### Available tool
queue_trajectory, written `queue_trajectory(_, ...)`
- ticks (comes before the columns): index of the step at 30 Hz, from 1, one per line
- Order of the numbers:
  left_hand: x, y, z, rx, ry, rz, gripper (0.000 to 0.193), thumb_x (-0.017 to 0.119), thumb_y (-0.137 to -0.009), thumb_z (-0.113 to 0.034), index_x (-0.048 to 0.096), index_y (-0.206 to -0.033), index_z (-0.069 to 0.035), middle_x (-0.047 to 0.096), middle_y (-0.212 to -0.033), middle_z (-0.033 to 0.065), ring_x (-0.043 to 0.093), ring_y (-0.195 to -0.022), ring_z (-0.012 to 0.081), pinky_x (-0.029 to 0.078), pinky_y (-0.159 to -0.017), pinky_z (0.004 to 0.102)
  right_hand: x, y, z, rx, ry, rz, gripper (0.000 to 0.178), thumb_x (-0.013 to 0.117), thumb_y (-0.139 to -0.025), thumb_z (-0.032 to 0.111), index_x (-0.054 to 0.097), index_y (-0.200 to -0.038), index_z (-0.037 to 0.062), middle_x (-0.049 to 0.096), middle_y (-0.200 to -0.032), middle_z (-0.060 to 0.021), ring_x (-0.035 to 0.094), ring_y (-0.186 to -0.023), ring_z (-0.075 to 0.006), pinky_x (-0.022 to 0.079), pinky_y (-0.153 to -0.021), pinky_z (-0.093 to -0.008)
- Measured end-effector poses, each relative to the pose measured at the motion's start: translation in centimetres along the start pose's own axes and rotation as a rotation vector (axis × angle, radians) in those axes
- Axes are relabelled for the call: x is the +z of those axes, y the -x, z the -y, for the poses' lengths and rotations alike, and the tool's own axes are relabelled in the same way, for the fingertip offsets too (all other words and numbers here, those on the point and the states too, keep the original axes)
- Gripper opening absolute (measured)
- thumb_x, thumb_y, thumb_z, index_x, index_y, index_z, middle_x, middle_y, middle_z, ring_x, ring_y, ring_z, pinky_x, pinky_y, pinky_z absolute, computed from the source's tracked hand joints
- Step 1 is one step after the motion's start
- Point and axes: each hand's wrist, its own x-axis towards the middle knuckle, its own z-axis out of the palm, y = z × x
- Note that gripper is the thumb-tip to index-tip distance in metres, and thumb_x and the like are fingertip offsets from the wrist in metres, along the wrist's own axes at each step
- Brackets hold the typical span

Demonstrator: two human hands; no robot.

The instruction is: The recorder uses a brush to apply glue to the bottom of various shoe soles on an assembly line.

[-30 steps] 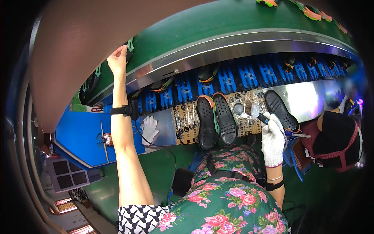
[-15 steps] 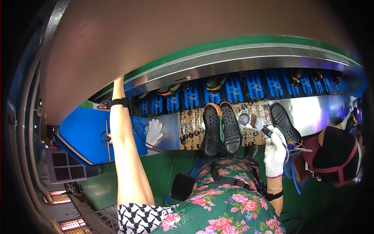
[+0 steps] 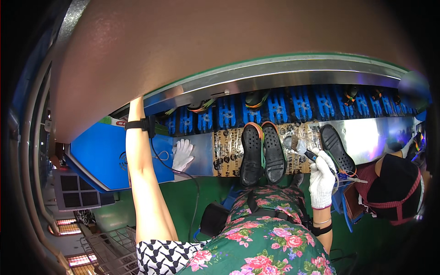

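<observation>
- Green floor (image 3: pixel 178 197) below a metal bench (image 3: pixel 201 156), and a brown panel (image 3: pixel 229 41) across the top of the view
- Far left, a blue board (image 3: pixel 96 156)
- Left forearm (image 3: pixel 145 183), with a black band (image 3: pixel 137 124) near its wrist, reaches up behind the panel; the left hand is hidden there, so I cannot tell whether its fingers are apart or together
- White glove (image 3: pixel 183 153) lying on the bench just beside that forearm
- Two black soles (image 3: pixel 252 156) side by side on taped cardboard (image 3: pixel 228 151); blue racks (image 3: pixel 277 107) in a row behind
- Brown-bristled brush (image 3: pixel 294 142) just right of the pair, bristle end over the cardboard
- Right hand (image 3: pixel 322 178), gloved in white, fingers closed around the dark handle
- Third black sole (image 3: pixel 337 146) beside it
- Far right, a co-worker (image 3: pixel 398 178)
</observation>
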Motion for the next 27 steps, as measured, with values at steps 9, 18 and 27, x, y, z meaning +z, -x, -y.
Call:
queue_trajectory(9,-0.5,9.2,-12.9,0.224,0.22,-0.345,0.035,0.066,-0.097,-0.025,0.074,-0.129,-0.013,0.057,-0.14,0.0072,0.043,-0.137,0.0306,0.029,-0.113,0.056,-0.2,0.7,0.6,0.013,0.036,-0.036,0.027,0.066,-0.094,-0.002,0.068,-0.121,-0.0078,0.071,-0.12,-0.0192,0.071,-0.096,-0.0185,0.06,-0.077,-0.0245)
queue_trajectory(18,-3.2,15.5,-18.9,0.375,0.326,-0.335,0.034,0.065,-0.101,-0.035,0.078,-0.115,-0.007,0.058,-0.134,0.0122,0.045,-0.135,0.0309,0.03,-0.115,0.0489,3.6,1.2,3.1,0.114,-0.267,0.131,0.033,0.062,-0.1,0.006,0.062,-0.13,-0.0064,0.07,-0.125,-0.0189,0.068,-0.101,-0.0178,0.054,-0.075,-0.0241)
queue_trajectory(27,-3.6,30.2,-32.2,0.4,1.654,0.567,0.012,0.067,-0.096,-0.009,0.066,-0.087,0.0,0.068,-0.098,0.0088,0.067,-0.1,0.0205,0.049,-0.093,0.0347,6.4,4.9,5.9,-0.018,-0.189,0.086,0.031,0.062,-0.099,0.007,0.065,-0.127,-0.0073,0.072,-0.124,-0.0192,0.069,-0.09,-0.0158,0.056,-0.077,-0.0242)
